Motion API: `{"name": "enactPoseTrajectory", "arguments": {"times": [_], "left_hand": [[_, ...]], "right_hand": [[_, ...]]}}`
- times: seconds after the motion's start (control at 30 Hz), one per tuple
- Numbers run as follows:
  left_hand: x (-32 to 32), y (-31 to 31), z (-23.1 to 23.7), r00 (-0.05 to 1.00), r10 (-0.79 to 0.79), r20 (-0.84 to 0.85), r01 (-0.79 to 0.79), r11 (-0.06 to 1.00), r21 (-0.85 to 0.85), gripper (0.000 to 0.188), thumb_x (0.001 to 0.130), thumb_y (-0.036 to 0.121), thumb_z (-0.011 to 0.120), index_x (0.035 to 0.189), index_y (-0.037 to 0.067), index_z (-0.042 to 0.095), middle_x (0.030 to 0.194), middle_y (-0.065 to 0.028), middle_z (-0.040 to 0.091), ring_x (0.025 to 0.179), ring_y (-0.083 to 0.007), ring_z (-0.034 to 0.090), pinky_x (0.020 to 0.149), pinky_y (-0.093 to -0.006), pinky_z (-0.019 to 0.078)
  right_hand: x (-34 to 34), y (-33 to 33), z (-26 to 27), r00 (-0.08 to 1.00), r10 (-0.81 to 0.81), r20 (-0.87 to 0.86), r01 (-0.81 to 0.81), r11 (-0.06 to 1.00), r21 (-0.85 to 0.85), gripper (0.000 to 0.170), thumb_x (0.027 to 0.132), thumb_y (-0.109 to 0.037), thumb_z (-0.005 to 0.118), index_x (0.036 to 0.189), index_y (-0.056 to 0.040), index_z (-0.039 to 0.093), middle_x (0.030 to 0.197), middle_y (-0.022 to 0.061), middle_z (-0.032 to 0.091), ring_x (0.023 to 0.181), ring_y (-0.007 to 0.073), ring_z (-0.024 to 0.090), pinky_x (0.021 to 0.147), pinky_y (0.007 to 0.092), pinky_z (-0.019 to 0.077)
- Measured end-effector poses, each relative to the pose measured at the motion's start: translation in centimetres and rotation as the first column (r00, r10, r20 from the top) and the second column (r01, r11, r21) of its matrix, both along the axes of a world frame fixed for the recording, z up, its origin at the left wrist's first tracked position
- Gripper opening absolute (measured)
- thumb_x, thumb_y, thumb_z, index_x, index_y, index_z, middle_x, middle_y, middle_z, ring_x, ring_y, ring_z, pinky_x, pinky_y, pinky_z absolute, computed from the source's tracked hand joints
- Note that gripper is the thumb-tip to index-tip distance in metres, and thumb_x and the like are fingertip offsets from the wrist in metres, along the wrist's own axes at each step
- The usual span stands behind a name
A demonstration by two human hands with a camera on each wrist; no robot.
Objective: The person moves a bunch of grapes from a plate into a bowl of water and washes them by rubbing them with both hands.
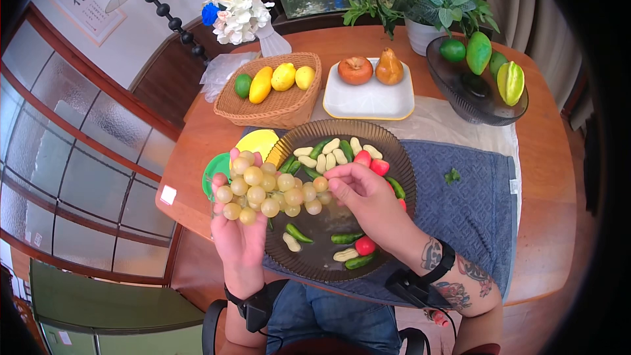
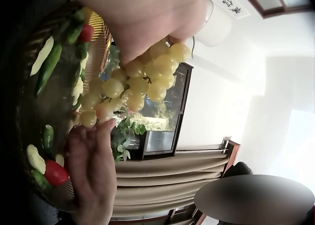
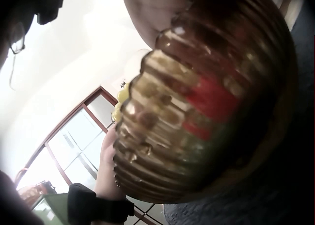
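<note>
A bunch of pale yellow-green grapes (image 1: 269, 190) is held up over the near left part of a ribbed brown glass platter (image 1: 315, 256). My left hand (image 1: 240, 246) grips its left end, with fingers partly hidden behind the grapes. At the right end, my right hand (image 1: 371, 204) pinches a grape between thumb and forefinger. Below lie peanuts (image 1: 332, 160), green chillies (image 1: 299, 233) and small red round fruits (image 1: 365, 245), spread around the platter. In the right wrist view, the platter's ribbed side (image 3: 162, 131) hides most of the right hand's work.
Behind the platter stand a wicker basket (image 1: 269, 117) of yellow and green fruit, and a white tray (image 1: 368, 106) with two brownish fruits. A dark footed bowl (image 1: 453, 82) holds mangoes and a star fruit. Green (image 1: 215, 169) and yellow (image 1: 263, 139) dishes sit left, a blue towel (image 1: 460, 217) right.
</note>
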State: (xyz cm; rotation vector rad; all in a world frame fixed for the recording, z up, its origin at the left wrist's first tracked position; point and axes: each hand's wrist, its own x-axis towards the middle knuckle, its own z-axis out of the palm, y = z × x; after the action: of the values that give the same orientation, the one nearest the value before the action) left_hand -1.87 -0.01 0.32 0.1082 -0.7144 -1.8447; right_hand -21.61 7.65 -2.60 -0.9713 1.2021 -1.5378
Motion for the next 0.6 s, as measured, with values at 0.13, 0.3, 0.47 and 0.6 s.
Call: {"name": "enactPoseTrajectory", "arguments": {"times": [0.13, 0.3, 0.47, 0.6], "left_hand": [[-0.3, -0.1, 0.2, 1.0, -0.016, -0.026, 0.015, 1.0, -0.022, 0.021, 0.105, 0.017, 0.045, 0.117, 0.011, 0.061, 0.156, -0.0092, 0.039, 0.147, -0.0355, 0.03, 0.122, -0.059, 0.0227], [-0.7, 0.2, 1.3, 0.998, 0.046, -0.052, -0.044, 0.998, 0.05, 0.022, 0.106, 0.015, 0.041, 0.117, 0.012, 0.06, 0.155, -0.0078, 0.041, 0.148, -0.0339, 0.029, 0.123, -0.0594, 0.0178], [-0.6, 0.0, 1.0, 0.996, 0.019, -0.09, -0.017, 0.999, 0.028, 0.02, 0.107, 0.021, 0.041, 0.117, 0.016, 0.058, 0.154, -0.0064, 0.04, 0.143, -0.0315, 0.037, 0.119, -0.0604, 0.0269], [-0.4, -0.3, 0.8, 0.996, 0.05, -0.07, -0.05, 0.999, 0.008, 0.02, 0.106, 0.02, 0.044, 0.118, 0.015, 0.059, 0.154, -0.0066, 0.041, 0.142, -0.0312, 0.038, 0.119, -0.0587, 0.0283]], "right_hand": [[-0.1, 0.1, 0.2, 0.98, 0.124, 0.155, -0.152, 0.971, 0.186, 0.035, 0.101, -0.016, 0.056, 0.133, -0.002, 0.052, 0.121, 0.0086, 0.061, 0.102, 0.0129, 0.06, 0.09, 0.0281, 0.0503], [-0.8, 0.4, 0.7, 0.831, 0.342, 0.438, -0.48, 0.839, 0.255, 0.046, 0.099, -0.009, 0.052, 0.144, -0.0039, 0.042, 0.138, 0.0115, 0.052, 0.125, 0.0195, 0.055, 0.099, 0.0323, 0.0505], [-0.8, 0.3, 0.6, 0.739, 0.568, 0.363, -0.656, 0.73, 0.191, 0.049, 0.095, -0.012, 0.067, 0.139, -0.0027, 0.048, 0.129, 0.0069, 0.06, 0.118, 0.0143, 0.059, 0.097, 0.0305, 0.0505], [-0.7, -0.1, -0.6, 0.77, 0.544, 0.334, -0.617, 0.769, 0.169, 0.045, 0.095, -0.018, 0.07, 0.134, -0.0033, 0.053, 0.122, 0.0041, 0.064, 0.111, 0.0112, 0.061, 0.096, 0.029, 0.0503]]}}
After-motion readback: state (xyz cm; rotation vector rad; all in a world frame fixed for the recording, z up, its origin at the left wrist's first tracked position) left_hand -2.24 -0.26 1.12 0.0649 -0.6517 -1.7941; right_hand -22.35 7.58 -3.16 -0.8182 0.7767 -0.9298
